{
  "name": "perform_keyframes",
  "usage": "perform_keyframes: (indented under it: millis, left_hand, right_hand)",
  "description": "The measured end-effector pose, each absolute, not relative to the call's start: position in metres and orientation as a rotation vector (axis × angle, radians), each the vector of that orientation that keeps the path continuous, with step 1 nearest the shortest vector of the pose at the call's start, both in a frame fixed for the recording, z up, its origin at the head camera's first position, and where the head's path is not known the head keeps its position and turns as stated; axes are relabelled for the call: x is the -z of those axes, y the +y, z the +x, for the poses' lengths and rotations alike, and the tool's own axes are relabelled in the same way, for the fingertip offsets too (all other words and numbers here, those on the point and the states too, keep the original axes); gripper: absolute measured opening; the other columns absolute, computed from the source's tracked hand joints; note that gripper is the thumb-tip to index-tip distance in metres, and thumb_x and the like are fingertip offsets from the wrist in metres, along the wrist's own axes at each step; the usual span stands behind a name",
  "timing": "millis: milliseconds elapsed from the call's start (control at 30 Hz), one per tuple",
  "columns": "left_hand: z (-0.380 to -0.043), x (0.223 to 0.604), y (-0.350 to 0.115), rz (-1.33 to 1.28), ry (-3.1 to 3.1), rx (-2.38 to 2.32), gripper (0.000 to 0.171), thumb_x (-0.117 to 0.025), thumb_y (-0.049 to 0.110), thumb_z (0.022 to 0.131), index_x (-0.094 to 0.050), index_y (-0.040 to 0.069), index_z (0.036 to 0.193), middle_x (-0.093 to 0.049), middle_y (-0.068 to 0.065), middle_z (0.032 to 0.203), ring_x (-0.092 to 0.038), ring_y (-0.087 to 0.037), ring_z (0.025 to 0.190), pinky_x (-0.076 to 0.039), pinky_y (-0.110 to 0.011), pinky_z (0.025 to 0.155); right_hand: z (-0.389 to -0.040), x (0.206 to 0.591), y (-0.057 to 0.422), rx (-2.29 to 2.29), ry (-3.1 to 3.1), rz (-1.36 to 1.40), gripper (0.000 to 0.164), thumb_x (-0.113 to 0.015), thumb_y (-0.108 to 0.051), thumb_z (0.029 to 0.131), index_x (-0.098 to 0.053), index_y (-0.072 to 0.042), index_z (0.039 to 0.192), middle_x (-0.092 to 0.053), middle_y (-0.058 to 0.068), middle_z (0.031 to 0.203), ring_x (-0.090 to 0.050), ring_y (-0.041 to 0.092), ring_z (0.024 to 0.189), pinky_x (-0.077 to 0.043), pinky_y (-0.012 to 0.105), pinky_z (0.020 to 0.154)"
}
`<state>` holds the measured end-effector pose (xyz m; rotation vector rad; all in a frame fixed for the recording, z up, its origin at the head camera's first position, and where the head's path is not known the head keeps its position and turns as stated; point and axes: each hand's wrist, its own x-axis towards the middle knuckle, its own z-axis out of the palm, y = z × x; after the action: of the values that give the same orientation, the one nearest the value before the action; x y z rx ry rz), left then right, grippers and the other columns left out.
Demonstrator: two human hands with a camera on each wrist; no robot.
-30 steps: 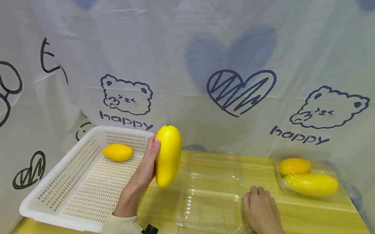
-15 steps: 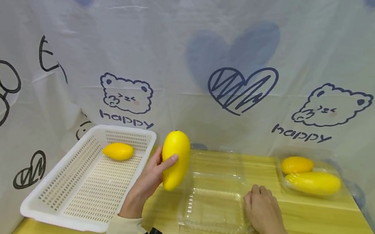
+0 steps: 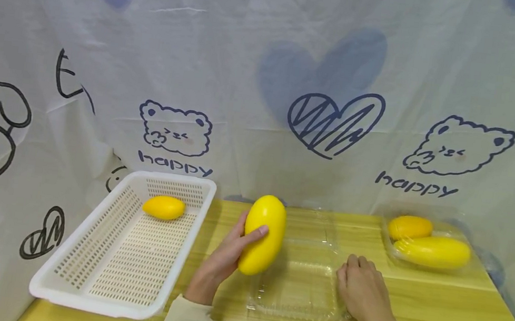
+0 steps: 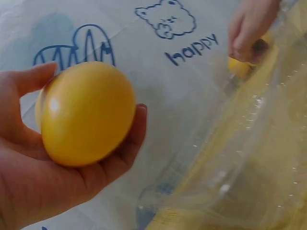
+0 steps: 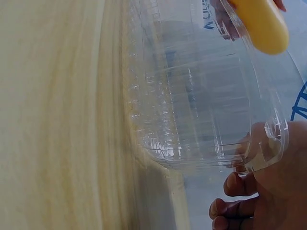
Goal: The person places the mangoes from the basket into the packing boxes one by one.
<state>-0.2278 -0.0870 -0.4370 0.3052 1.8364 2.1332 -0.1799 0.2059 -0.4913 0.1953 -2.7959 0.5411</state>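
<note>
My left hand (image 3: 224,254) holds a large yellow mango (image 3: 265,233) above the left part of a clear plastic box (image 3: 295,310) whose lid lies open toward the back. In the left wrist view, the thumb and curled fingers (image 4: 136,129) lie on opposite sides of the mango. At the box's right edge is my right hand (image 3: 364,292). The right wrist view shows its fingers curled at the box's corner, with part of the hand seen through the plastic; the exact grip is partly hidden.
A white perforated basket (image 3: 72,237) stands on the left with one smaller mango (image 3: 164,207) inside. At the back right, another clear box (image 3: 386,246) contains an orange-yellow mango (image 3: 409,228) and a longer yellow mango (image 3: 433,252). A printed cloth (image 3: 249,64) hangs behind the wooden table (image 3: 449,320).
My left hand has carried the mango to the right and slightly down, from beside the basket to over the open box. My right hand has stayed at the box's edge.
</note>
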Motion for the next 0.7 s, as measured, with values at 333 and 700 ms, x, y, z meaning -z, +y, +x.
perform_keyframes:
  millis: [333,700]
  left_hand:
    - [-0.224,0.449,-0.074,0.438,2.067,-1.743,0.061,-0.074,0.034,0.094,-0.045,0.018,0.146,-0.062,-0.016,0.129,-0.063,-0.029,0.110,-0.053,-0.044,0.092]
    - [-0.218,0.451,-0.058,0.626,2.138,-1.520,0.053,-0.079,0.023,0.092,-0.056,0.016,0.139,-0.063,-0.006,0.122,-0.064,-0.019,0.104,-0.054,-0.033,0.086]
  right_hand:
    - [-0.178,0.493,0.207,-0.538,-2.811,0.190,0.022,-0.050,-0.012,0.102,-0.051,-0.006,0.081,-0.048,0.007,0.076,-0.047,0.025,0.070,-0.045,0.045,0.065]
    - [-0.180,0.494,0.207,-0.507,-2.772,0.214,0.023,-0.050,-0.011,0.101,-0.049,-0.006,0.079,-0.045,0.006,0.073,-0.045,0.025,0.067,-0.042,0.042,0.061]
